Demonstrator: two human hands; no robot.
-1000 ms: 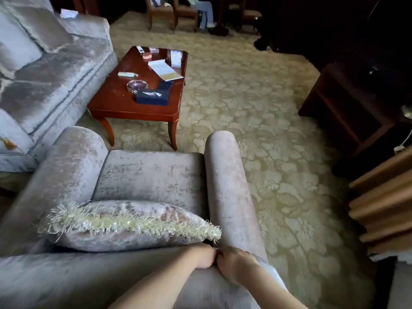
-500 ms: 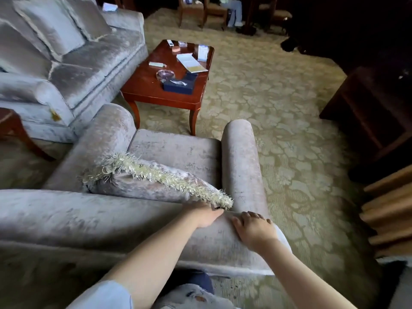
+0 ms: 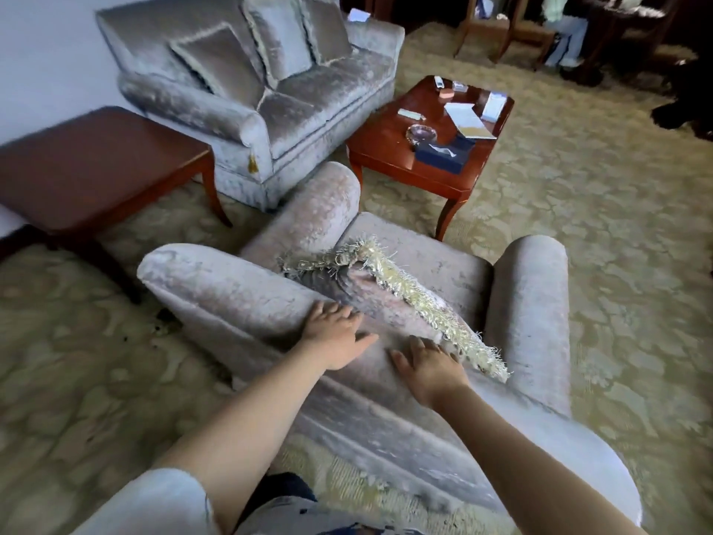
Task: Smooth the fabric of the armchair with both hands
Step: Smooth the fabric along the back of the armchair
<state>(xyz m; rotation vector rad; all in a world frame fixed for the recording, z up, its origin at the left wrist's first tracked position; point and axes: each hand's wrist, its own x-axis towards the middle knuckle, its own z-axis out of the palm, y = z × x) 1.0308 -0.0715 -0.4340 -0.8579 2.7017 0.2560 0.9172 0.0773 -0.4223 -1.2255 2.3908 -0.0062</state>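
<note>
I stand behind a pale grey-pink velvet armchair (image 3: 239, 299) and look down over its backrest. My left hand (image 3: 333, 335) lies flat on the top of the backrest, fingers spread. My right hand (image 3: 430, 366) rests flat on the same fabric a little to the right, fingers apart, beside the fringe of a matching cushion (image 3: 389, 299). The cushion leans tilted against the inner side of the backrest. Neither hand holds anything. The two rolled armrests reach away from me on either side of the seat.
A velvet sofa (image 3: 293, 106) with several cushions stands at the back left. A red-brown coffee table (image 3: 389, 148) with papers, a glass dish and a dark box is beyond the armchair. A dark side table (image 3: 96, 167) is at left. A seated person is far back.
Both hands slid left along the backrest top and opened flat, now apart instead of touching at the right corner. My view swung left and pulled back, showing more sofa and the side table.
</note>
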